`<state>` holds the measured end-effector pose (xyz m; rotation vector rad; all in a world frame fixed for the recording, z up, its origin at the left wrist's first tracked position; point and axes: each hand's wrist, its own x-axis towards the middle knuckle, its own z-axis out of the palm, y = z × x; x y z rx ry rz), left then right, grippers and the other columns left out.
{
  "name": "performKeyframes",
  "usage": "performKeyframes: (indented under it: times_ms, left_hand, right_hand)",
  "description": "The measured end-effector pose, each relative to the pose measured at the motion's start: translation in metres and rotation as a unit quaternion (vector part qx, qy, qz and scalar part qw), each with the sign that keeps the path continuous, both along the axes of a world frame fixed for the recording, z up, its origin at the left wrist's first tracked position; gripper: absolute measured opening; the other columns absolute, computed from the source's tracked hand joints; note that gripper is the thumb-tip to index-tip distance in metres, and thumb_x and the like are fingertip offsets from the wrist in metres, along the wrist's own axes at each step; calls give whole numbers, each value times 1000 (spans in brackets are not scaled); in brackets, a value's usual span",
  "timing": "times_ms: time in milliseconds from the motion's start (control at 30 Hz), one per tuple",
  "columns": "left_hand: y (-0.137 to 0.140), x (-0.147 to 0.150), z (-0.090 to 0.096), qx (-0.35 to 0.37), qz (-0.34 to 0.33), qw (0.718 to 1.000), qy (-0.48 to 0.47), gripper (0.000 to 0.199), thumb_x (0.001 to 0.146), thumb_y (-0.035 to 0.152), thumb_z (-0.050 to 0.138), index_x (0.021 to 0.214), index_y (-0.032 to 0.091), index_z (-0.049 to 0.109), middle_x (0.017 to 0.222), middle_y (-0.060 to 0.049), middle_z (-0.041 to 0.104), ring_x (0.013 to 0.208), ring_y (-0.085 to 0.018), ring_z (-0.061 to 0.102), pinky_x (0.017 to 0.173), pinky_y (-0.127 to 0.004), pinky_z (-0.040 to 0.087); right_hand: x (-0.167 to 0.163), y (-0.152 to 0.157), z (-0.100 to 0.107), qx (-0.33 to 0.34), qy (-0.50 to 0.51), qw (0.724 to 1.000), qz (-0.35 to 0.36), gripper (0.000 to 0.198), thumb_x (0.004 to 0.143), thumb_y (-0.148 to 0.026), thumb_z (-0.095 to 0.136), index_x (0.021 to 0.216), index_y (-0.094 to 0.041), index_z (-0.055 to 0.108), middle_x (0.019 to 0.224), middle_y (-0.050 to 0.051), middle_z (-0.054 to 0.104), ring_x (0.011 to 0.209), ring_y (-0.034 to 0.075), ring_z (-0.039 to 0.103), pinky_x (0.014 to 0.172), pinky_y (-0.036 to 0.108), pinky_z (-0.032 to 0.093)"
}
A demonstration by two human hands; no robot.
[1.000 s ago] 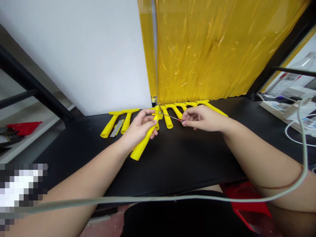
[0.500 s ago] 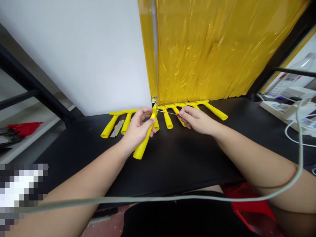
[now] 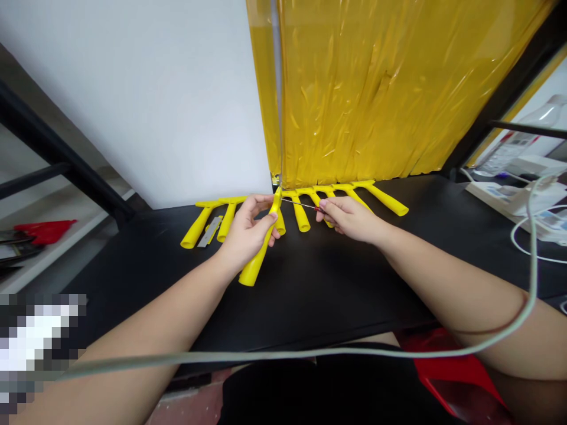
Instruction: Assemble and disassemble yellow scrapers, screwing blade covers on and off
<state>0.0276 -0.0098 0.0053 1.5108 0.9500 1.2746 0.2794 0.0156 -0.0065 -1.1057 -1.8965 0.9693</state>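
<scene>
Yellow T-shaped plastic handle (image 3: 261, 251), tilted with its round hollow end low near the black desk (image 3: 336, 283), head raised at the back, thin silver-shafted screwdriver (image 3: 303, 204) with red grip, lying near-level, tip at the handle's head

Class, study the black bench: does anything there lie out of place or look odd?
One thing: a loose bare razor blade lies flat between the two leftmost yellow scraper handles, unmounted and exposed. The other handles sit in a tidy row against the wall.
</scene>
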Motion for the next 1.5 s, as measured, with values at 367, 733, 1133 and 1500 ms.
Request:
performKeyframes:
  times_ms: [367, 733, 1133, 1500]
  left_hand:
    - [7, -2, -6, 8, 5, 1000, -7, 27, 88, 22, 69, 111, 21, 55, 139, -14, 62, 53, -7, 66, 41, -21, 50]
    - [9, -4, -10, 25, 15, 1000, 11, 29, 88, 23, 70, 109, 22, 50, 142, -14, 59, 53, -6, 66, 40, -20, 50]
    - [5, -7, -11, 97, 23, 992, 82, 22, 94, 25, 65, 113, 23, 54, 155, -12, 53, 59, -5, 65, 43, -19, 52]
    - [4, -9, -14, 128, 25, 987, 96, 20, 94, 25, 67, 113, 23, 60, 157, -13, 53, 58, -5, 64, 44, -18, 52]
  right_hand:
    - [-1, 2, -3, 14, -7, 1000, 4, 43, 105, -56, 44, 88, -19, 59, 66, -4, 45, 57, 12, 40, 57, 29, 34]
    - [2, 2, -4, 102, -25, 994, 11, 19, 98, -39, 59, 101, -23, 49, 82, -2, 53, 71, 15, 46, 66, 30, 39]
    - [1, 6, -10, 30, 53, 996, 59, 25, 100, -44, 61, 106, -24, 47, 75, -6, 46, 59, 12, 43, 57, 27, 37]
    - [-1, 9, -9, -41, 112, 991, 57, 48, 98, -68, 56, 93, -20, 58, 66, -6, 38, 56, 12, 37, 53, 27, 39]
